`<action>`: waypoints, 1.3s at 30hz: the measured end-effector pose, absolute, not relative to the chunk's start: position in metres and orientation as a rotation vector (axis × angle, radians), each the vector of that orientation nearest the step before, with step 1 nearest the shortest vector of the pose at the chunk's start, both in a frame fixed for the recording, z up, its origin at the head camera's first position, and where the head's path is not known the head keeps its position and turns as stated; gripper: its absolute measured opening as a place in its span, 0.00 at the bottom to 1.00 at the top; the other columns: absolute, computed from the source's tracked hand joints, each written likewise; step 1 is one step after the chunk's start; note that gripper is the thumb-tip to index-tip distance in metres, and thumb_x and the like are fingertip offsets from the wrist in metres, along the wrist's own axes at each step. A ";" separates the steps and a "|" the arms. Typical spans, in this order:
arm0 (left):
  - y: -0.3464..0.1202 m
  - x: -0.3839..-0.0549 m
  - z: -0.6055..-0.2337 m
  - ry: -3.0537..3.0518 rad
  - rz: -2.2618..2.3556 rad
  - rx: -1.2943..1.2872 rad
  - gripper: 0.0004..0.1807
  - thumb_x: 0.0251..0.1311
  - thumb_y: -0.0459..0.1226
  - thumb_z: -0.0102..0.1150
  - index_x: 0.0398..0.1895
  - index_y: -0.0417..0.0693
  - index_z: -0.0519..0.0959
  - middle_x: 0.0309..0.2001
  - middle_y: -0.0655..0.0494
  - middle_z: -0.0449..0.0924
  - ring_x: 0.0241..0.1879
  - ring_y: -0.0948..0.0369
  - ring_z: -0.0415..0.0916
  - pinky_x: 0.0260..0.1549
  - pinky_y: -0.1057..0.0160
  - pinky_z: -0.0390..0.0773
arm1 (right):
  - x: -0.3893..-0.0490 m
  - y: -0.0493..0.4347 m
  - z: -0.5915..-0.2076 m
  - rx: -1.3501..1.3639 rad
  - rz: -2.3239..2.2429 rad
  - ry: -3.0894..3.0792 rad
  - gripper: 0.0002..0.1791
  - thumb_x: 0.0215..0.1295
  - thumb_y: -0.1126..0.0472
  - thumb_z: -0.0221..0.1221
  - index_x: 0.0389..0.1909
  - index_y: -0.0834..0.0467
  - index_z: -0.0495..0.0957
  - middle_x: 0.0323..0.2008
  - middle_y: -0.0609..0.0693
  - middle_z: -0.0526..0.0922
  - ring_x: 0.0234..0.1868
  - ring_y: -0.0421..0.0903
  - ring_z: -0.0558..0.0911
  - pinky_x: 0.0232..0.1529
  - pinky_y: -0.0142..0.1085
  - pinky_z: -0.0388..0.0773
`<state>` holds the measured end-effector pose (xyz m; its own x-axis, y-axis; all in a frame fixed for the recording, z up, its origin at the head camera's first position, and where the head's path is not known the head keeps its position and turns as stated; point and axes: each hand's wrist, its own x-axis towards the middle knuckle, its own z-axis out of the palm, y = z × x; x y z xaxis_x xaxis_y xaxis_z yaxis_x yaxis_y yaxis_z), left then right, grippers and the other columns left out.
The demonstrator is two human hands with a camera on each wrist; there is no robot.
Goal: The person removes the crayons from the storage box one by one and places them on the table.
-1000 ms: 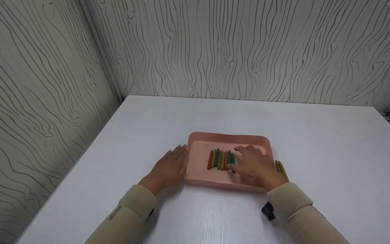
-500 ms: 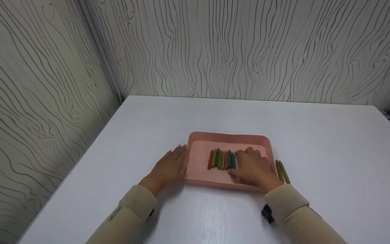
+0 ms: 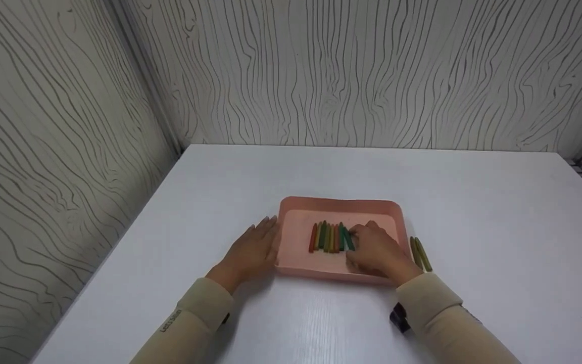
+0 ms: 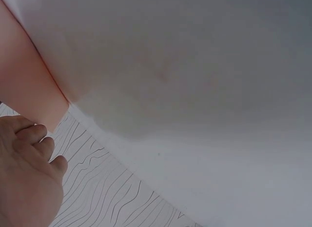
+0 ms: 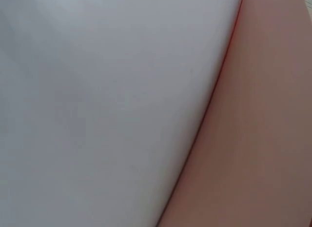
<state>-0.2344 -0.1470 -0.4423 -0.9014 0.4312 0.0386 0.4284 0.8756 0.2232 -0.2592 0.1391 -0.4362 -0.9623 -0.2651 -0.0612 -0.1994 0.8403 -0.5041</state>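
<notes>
Several slim pointed crayons in red, yellow and green (image 3: 323,236) lie side by side in a shallow, rectangular pink tray (image 3: 294,258), between my two hands. My right hand (image 3: 376,248) comes in over the tray's near right corner with its fingers bent inward. They pinch the crayon nearest that hand, a slim teal-green crayon (image 3: 348,239), index finger by its far end and thumb by its near end; it slants slightly away from its green neighbour. My left hand (image 3: 251,248) has its fingers stretched out, holds nothing, and touches the tray's outer wall with its fingertips. Just right of my right wrist, outside the tray, two slim olive-yellow crayons (image 3: 423,254) lie close together on the smooth white worktop (image 3: 311,323). Under the cuff of my right beige sleeve (image 3: 428,293) sits a small black object (image 3: 398,318), and my left beige sleeve (image 3: 192,316) bears dark lettering. Beyond both hands, past the worktop's far edge, stands a pale wall panel with dark wavy grain lines (image 3: 321,76).
</notes>
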 end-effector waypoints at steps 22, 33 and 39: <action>-0.147 -0.235 -0.445 3.007 0.366 0.669 0.30 0.73 0.42 0.32 0.74 0.40 0.50 0.74 0.49 0.47 0.73 0.54 0.41 0.69 0.53 0.44 | -0.265 0.150 -0.440 -0.257 -1.049 2.793 0.22 0.57 0.64 0.58 0.54 0.65 0.75 0.50 0.60 0.79 0.40 0.49 0.75 0.40 0.43 0.74; -0.145 -0.235 -0.444 3.027 0.336 0.659 0.30 0.74 0.43 0.32 0.74 0.40 0.50 0.74 0.49 0.48 0.73 0.54 0.42 0.69 0.54 0.45 | -0.263 0.160 -0.423 -0.305 -1.226 2.727 0.22 0.61 0.63 0.58 0.57 0.63 0.74 0.34 0.52 0.80 0.32 0.46 0.76 0.33 0.40 0.74; -0.146 -0.236 -0.445 3.034 0.316 0.671 0.30 0.74 0.42 0.33 0.74 0.40 0.50 0.74 0.49 0.48 0.73 0.53 0.43 0.69 0.54 0.47 | -0.262 0.168 -0.409 -0.365 -1.242 2.732 0.24 0.59 0.67 0.56 0.59 0.64 0.73 0.32 0.53 0.80 0.28 0.46 0.75 0.27 0.36 0.70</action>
